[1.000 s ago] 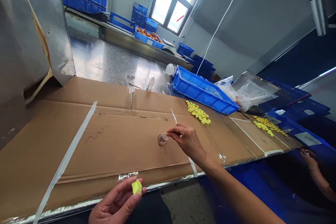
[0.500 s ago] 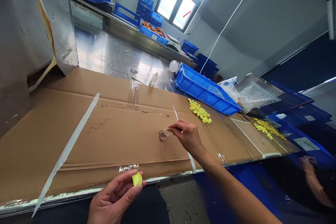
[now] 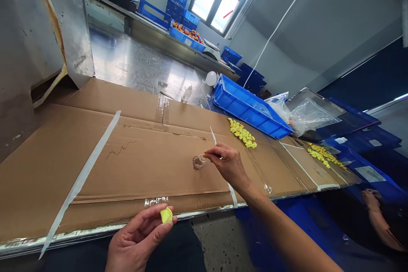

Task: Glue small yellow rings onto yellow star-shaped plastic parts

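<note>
My left hand [image 3: 140, 236] pinches a small yellow moulded piece [image 3: 166, 215] between thumb and fingers, just in front of the table's near edge. Over the cardboard, my right hand [image 3: 225, 159] is closed in a pinch at the rim of a small clear cup [image 3: 198, 162]. What those fingertips hold is too small to make out; a yellowish speck shows there. Brownish marks surround the cup on the cardboard. A cluster of similar yellow pieces [image 3: 242, 133] lies beyond my right hand.
Brown cardboard [image 3: 143, 165] covers the table, with white tape strips [image 3: 83, 178] across it. A blue crate [image 3: 251, 106] stands behind the yellow cluster. A small clear bottle [image 3: 186, 94] is on the metal surface. At right are more yellow pieces [image 3: 325, 156] and another person's hand [image 3: 371, 199].
Both my hands hold nearly the same pose, the right one still at the cup. The view has shifted very slightly. At the far right, the other person's hand has moved a little.
</note>
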Available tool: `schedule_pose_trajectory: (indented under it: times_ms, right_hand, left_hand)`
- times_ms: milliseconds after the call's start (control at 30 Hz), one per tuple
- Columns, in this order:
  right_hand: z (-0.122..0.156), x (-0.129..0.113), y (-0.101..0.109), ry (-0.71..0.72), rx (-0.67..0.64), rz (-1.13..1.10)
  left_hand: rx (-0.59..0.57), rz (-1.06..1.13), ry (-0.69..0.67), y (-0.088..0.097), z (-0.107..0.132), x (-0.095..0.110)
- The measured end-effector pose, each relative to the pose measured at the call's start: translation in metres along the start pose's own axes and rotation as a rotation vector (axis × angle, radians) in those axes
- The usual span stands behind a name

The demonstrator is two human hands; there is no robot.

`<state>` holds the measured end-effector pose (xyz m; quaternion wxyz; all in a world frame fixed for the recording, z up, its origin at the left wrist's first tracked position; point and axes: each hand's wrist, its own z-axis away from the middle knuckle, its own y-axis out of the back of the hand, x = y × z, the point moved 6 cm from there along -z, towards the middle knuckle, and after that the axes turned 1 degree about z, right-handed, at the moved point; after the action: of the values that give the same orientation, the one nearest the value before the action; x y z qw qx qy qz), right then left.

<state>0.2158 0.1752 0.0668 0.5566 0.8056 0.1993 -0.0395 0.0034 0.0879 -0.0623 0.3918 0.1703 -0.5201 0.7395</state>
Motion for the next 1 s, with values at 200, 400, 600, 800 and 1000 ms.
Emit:
schedule_pose_trajectory:
  times_ms: [200,400,600,800,1000]
  right_hand:
    - [-0.001,0.0,-0.001,-0.011,-0.011,-0.011]
    - [0.001,-0.001,0.002,-0.049,-0.036,-0.055]
    - [0.001,0.001,0.014,-0.169,-0.072,-0.164]
    - [-0.001,0.011,0.015,-0.312,-0.075,-0.255]
    - [0.0,0.025,0.002,-0.378,-0.093,-0.348]
  left_hand:
    - [-0.035,-0.033,-0.003,0.005,-0.004,-0.003]
    - [0.011,-0.036,0.014,-0.001,-0.001,-0.001]
    - [0.077,-0.016,0.001,-0.008,0.008,0.006]
    - [0.035,0.045,0.068,-0.013,0.008,0.004]
    - [0.029,0.059,0.052,-0.017,0.008,0.003]
